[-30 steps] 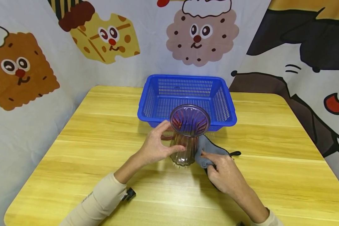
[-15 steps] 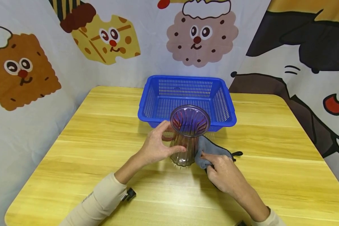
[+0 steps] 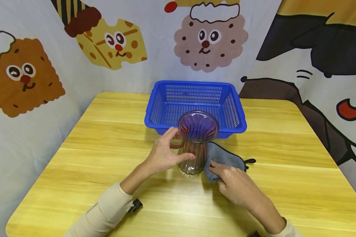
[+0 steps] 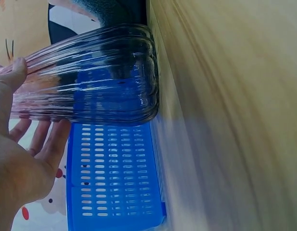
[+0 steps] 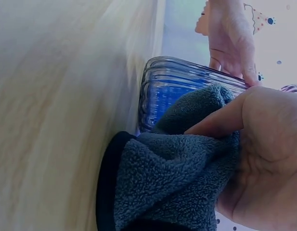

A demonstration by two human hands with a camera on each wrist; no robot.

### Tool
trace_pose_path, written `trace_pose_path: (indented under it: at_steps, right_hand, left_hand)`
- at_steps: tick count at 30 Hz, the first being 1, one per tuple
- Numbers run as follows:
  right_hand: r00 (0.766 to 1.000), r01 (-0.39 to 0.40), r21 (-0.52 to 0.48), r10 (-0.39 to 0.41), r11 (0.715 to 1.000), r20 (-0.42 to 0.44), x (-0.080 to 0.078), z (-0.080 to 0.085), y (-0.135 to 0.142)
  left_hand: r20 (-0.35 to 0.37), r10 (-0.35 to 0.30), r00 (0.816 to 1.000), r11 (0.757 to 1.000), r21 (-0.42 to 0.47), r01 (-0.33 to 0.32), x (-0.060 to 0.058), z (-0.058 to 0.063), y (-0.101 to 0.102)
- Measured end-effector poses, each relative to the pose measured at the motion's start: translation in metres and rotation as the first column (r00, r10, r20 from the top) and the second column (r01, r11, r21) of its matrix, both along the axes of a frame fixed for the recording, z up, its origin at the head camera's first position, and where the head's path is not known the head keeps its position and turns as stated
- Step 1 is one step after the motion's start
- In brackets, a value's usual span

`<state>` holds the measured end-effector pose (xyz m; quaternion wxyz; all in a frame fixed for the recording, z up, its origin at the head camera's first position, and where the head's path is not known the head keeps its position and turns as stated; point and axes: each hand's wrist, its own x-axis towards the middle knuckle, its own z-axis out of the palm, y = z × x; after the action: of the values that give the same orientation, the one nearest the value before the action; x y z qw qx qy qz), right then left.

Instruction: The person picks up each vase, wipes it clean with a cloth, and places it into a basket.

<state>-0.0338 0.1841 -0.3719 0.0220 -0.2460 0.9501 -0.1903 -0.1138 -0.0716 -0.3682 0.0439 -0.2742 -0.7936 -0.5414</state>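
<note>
A person's left hand (image 3: 163,153) grasped a tall, ribbed, purple-tinted clear glass vase (image 3: 199,149) at the middle of a yellow wood-grain table (image 3: 77,174), thumb on the near side and fingers round the left and far sides. The vase stood upright, wide mouth up; whether its base touched the wood or hung just above could not be told. At its right, the right hand (image 3: 235,182) pinched a soft grey-blue fleecy cloth (image 3: 226,158) with black edging, bunched close against the lower glass; whether fabric met glass was hard to tell. A black loop (image 3: 250,161) stuck out at the cloth's right end. On the far side, behind the vase, sat a blue perforated plastic basket (image 3: 152,108). The step in hand looked like wiping the vase's outside, with the right side seemingly being worked on. The next move seemed to call for a steady left grip, and for the cloth to be pressed along the ribs, or for the vase to be turned to bring round another side.
</note>
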Motion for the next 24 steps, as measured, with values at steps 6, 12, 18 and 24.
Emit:
trace_pose_path:
  at_steps: [6, 12, 18, 24]
  right_hand:
    - [0.999, -0.013, 0.043, 0.016, 0.999, -0.050, 0.001, -0.002, 0.000]
    - [0.999, 0.052, -0.046, -0.052, 0.998, 0.015, -0.001, -0.004, 0.000]
    - [0.967, 0.242, -0.290, -0.204, 0.926, 0.155, -0.003, 0.007, 0.005]
    - [0.928, 0.350, -0.560, -0.360, 0.751, 0.098, 0.006, 0.025, 0.004]
  left_hand:
    - [0.003, 0.003, 1.000, 1.000, -0.004, -0.003, 0.000, 0.000, 0.000]
    - [-0.006, 0.023, 1.000, 1.000, -0.018, -0.023, 0.000, -0.001, 0.001]
    - [0.003, 0.019, 1.000, 1.000, -0.007, -0.019, -0.001, -0.002, 0.003]
    - [-0.011, -0.016, 1.000, 0.999, -0.042, 0.016, 0.000, -0.002, 0.005]
